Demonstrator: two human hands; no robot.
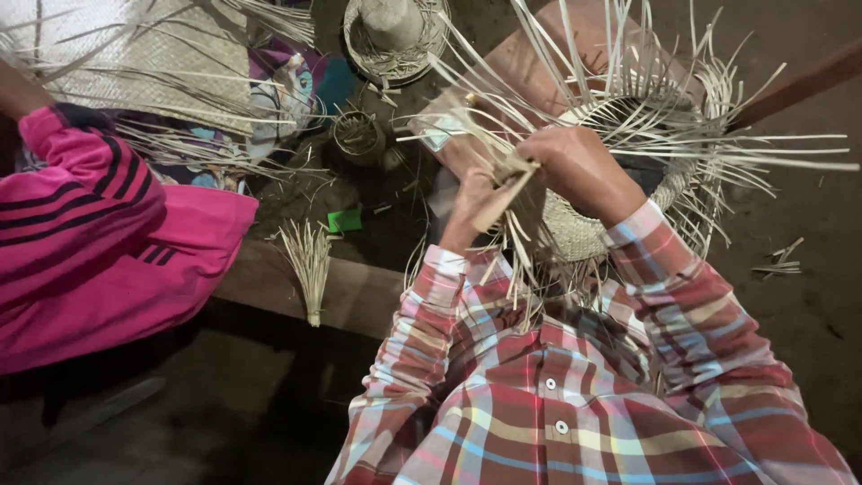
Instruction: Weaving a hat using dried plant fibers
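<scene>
Woven mat: a large pale mat [135, 54] is seen at the upper left, with loose strands fanned out from its edge over a patterned cloth.
Neighbouring person: a pink sleeve with dark stripes [90, 224] is stretched in from the left edge; the hand belonging to it is not shown.
Half-woven hat: a straw hat [620, 171] with a dark hollow crown is held up in front of the chest, its unwoven strips radiating outward all round; its lower woven part is seen just below the right wrist.
Bench: a wooden bench [359, 292] is laid across the dark floor, under and to the left of the forearms.
Arms: both forearms, in red plaid sleeves, are raised and bent at the elbow, so that the hands are brought together at the near rim of the hat.
Right hand: the right hand [579, 166] is curled over the rim from above, knuckles up, fingers clenched on the weave and strips.
Left hand: the left hand [476, 202] is set just beside the right one, touching it, fingers closed round a bunch of straw strips [516, 175] at the rim.
Finished hat: a smaller straw hat [395, 31] is lying at the top centre.
Straw bundle: a tied bundle of short straws [310, 265] is resting on the bench, well apart from the hands.
Green scrap: a small green piece [345, 219] is lying on the floor beyond the bundle.
</scene>
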